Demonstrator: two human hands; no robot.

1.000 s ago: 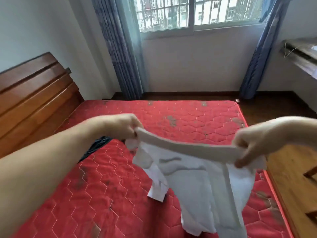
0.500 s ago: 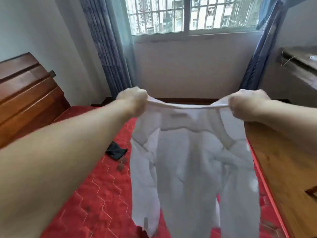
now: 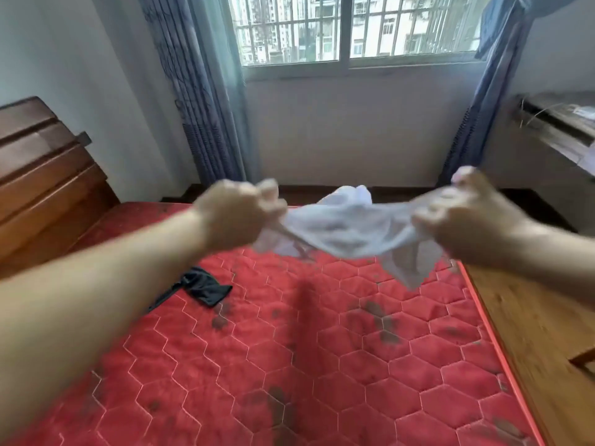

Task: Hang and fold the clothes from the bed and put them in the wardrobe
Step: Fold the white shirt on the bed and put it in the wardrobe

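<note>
Item: white garment (image 3: 347,233), thin pale fabric, blurred; type not determinable while bunched. Location: in the air above the far half of the bed (image 3: 322,365), stretched between both hands and clear of the mattress. Grip: left hand (image 3: 238,217) with fingers curled round one end; right hand (image 3: 463,220) with fingers curled round the other; a loose flap hangs below the right hand. Handling, judged: very light, limp, no stiffness; sags in the middle and crumples freely; not fragile, little risk of slipping while bunched in the fists. Recommended hold: a firm edge or hem, one corner per hand, so that it hangs flat for folding. Also present: dark garment (image 3: 203,286), crumpled on the bed's left side, untouched. Wardrobe: not in view.
</note>
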